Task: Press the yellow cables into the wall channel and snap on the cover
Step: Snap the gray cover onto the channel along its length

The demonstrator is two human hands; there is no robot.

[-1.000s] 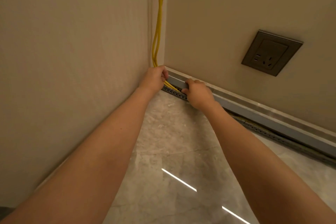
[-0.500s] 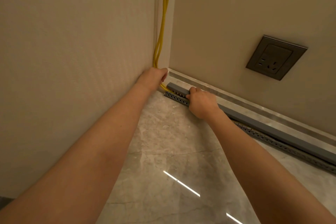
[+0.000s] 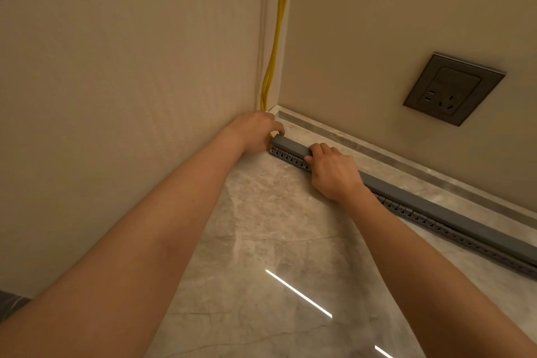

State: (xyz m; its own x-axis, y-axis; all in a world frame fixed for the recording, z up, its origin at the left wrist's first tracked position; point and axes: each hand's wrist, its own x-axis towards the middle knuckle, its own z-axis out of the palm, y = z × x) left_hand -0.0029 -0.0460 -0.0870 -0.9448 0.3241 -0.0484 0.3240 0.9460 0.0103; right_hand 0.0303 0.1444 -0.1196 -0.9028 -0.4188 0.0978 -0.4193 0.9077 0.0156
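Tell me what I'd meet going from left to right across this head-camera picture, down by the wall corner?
In order: left hand → right hand → wall socket. Left out: the yellow cables, which overlap the left hand, and the grey cover, which stretches from the left hand to the right edge.

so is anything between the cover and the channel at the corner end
Nothing visible along the cover and channel. The yellow cables bend in at its corner end, under the left hand; whether they are pinched there is hidden.
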